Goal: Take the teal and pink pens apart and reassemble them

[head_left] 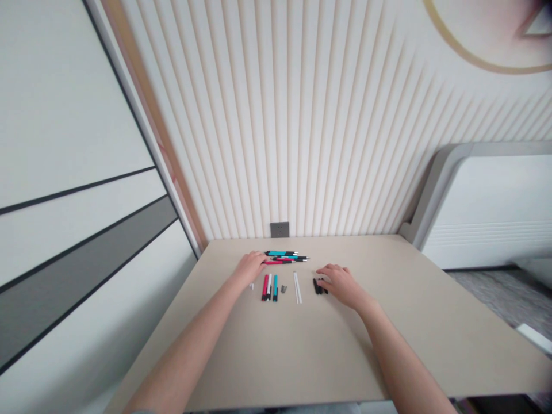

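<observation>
Fingers of the left hand (pixel 250 267) are bent and fairly close together at the left end of the far pens (pixel 281 253); whether they pinch one cannot be told. Those of the right hand (pixel 340 283) are loosely spread, thumb apart from index, over the short black pieces (pixel 316 286), with no clear grip on any.

As to progress, several blue and red pens look whole, lying across the far part of the table (pixel 267 356). Nearer, separate parts remain in groups, not joined: red, white and blue barrels (pixel 275 285) side by side at left, small grey pieces (pixel 283 289) just right of them, then slim white sticks (pixel 297 288). One tiny pale piece (pixel 252 286) lies near the left wrist. How many pens are whole is too small to count surely.
</observation>
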The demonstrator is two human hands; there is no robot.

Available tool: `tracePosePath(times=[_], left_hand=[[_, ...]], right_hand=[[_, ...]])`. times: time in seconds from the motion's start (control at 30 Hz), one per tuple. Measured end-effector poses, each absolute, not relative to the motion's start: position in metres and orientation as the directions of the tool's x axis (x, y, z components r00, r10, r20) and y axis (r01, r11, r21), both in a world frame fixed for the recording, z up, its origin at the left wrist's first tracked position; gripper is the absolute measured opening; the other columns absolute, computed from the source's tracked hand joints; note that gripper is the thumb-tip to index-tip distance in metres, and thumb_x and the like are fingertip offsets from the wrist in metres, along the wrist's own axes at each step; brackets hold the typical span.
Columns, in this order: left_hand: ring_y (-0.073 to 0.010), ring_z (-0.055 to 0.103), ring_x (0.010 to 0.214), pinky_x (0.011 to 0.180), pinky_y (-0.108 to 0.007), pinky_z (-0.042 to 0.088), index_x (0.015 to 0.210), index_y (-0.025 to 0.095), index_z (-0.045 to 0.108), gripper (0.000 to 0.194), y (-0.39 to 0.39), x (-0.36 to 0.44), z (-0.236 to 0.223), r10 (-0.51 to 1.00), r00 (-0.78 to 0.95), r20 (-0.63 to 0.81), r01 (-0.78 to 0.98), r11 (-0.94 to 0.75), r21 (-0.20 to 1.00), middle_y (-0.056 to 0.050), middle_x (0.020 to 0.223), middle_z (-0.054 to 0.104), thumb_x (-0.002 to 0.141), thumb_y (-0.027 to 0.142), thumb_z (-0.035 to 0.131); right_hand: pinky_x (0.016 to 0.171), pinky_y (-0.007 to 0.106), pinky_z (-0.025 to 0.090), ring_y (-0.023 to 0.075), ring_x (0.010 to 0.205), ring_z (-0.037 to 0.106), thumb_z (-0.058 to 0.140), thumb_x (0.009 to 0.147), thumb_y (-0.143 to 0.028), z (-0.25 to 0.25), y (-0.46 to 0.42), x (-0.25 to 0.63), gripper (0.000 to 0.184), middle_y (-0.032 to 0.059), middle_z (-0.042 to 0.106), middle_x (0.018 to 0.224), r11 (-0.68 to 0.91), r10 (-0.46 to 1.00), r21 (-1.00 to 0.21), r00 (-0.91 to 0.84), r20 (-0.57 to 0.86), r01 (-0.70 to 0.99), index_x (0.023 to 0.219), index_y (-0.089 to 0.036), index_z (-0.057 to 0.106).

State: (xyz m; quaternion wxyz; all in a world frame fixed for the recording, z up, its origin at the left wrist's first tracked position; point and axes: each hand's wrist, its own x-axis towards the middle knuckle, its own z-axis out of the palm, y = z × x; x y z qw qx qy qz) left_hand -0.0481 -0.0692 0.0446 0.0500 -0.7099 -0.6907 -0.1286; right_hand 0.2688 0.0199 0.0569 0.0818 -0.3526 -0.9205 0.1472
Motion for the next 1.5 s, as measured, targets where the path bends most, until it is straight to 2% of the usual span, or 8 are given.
tracePosePath(times=[0.17,0.33,0.53,0.7,0.93,1.2,1.4,1.5], left_hand=[[-0.0235,0.062,0.092,0.081,-0.033,0.044,0.090,0.018,0.069,0.012,-0.067,-0.046,0.044,0.959,0.028,0.284,0.997,-0.048,0.064,-0.007,0.092,0.070,0.090,0.017,0.056],[-0.0244,0.059,0.099,0.085,-0.037,0.042,0.100,0.017,0.066,0.015,-0.084,-0.040,0.057,0.920,0.097,0.380,0.993,-0.113,0.020,-0.009,0.101,0.069,0.092,0.015,0.054],[-0.0206,0.060,0.093,0.083,-0.036,0.043,0.101,0.018,0.064,0.018,-0.128,-0.021,0.069,0.785,0.219,0.579,0.953,-0.299,0.044,-0.006,0.098,0.068,0.097,0.021,0.046],[-0.0190,0.059,0.092,0.084,-0.034,0.045,0.102,0.019,0.062,0.015,-0.148,-0.018,0.060,0.729,0.150,0.668,0.926,-0.340,0.163,-0.005,0.097,0.067,0.096,0.019,0.048],[-0.0182,0.061,0.091,0.082,-0.031,0.049,0.108,0.019,0.060,0.018,-0.148,-0.024,0.049,0.794,0.027,0.607,0.875,-0.313,0.370,-0.006,0.098,0.066,0.096,0.027,0.048],[-0.0182,0.059,0.082,0.075,-0.030,0.046,0.101,0.019,0.065,0.021,-0.148,-0.019,0.051,0.828,0.099,0.551,0.891,-0.321,0.322,-0.005,0.087,0.067,0.097,0.032,0.048],[-0.0176,0.058,0.079,0.075,-0.031,0.045,0.104,0.019,0.064,0.018,-0.151,-0.021,0.054,0.760,0.144,0.634,0.896,-0.372,0.242,-0.004,0.086,0.068,0.096,0.028,0.050],[-0.0172,0.058,0.079,0.075,-0.030,0.046,0.103,0.019,0.064,0.017,-0.151,-0.019,0.053,0.734,0.145,0.663,0.879,-0.403,0.255,-0.004,0.086,0.069,0.096,0.027,0.051]], right_hand=[[0.093,0.036,0.033,0.0233,0.108,0.057,0.045,0.095,-0.036,0.056,0.020,0.268,0.031,0.0082,0.066,0.113,0.716,0.681,-0.354,-0.715,0.161,0.602,0.114,-0.023,0.065],[0.092,0.036,0.036,0.0227,0.106,0.058,0.042,0.096,-0.036,0.053,0.014,0.260,0.031,0.0083,0.067,0.112,0.751,0.648,-0.408,-0.697,0.307,0.519,0.112,-0.023,0.065],[0.088,0.034,0.041,0.0214,0.099,0.060,0.034,0.100,-0.037,0.049,-0.014,0.233,0.037,0.0096,0.068,0.107,0.753,0.612,-0.584,-0.650,0.450,0.303,0.113,-0.020,0.064],[0.067,0.029,0.041,0.0168,0.065,0.057,0.028,0.101,-0.034,0.045,-0.029,0.217,0.046,0.0042,0.063,0.068,0.707,0.639,-0.648,-0.649,0.413,0.283,0.072,-0.019,0.061],[0.070,0.027,0.041,0.0161,0.071,0.056,0.034,0.099,-0.031,0.038,-0.028,0.217,0.038,0.0029,0.061,0.072,0.714,0.591,-0.659,-0.708,0.385,0.237,0.071,-0.020,0.058],[0.074,0.026,0.042,0.0176,0.080,0.060,0.041,0.097,-0.035,0.043,-0.030,0.218,0.030,0.0044,0.067,0.085,0.629,0.628,-0.749,-0.705,0.331,0.208,0.089,-0.019,0.064],[0.062,0.024,0.037,0.0134,0.061,0.051,0.033,0.099,-0.041,0.043,-0.031,0.218,0.046,-0.0007,0.055,0.063,0.609,0.650,-0.748,-0.706,0.281,0.264,0.065,-0.018,0.054],[0.059,0.023,0.035,0.0123,0.058,0.048,0.032,0.098,-0.044,0.038,-0.030,0.216,0.047,-0.0019,0.052,0.059,0.578,0.681,-0.763,-0.685,0.258,0.288,0.064,-0.018,0.052]])
